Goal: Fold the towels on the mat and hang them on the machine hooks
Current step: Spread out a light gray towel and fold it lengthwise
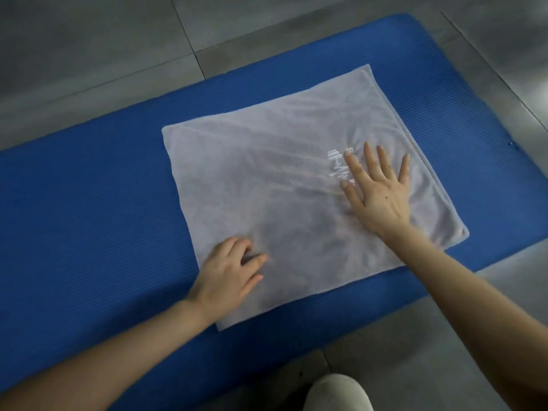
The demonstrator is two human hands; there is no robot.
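At the bottom edge of the view sits a pale rounded shape [338, 393], too cropped to identify. Two bare forearms reach from there onto a blue mat [89, 218]. The left hand [228, 274] rests on the towel [281, 188] at its near left edge, beside the near left corner, with bent fingers and the tips on the cloth. Whether they pinch any cloth cannot be told. Farther in, the right hand [379, 194] lies flat on the towel's right part, palm down and fingers spread wide, partly covering some white stitched lettering [336, 166]. The pale grey towel lies flat and open on the right half of the mat. It is close to square, with its slightly longer side running along the mat's length from left to right and its edges roughly parallel to the mat's edges. Its near right corner comes close to the mat's near edge. Beyond the mat's far edge is a grey tiled floor [89, 54].
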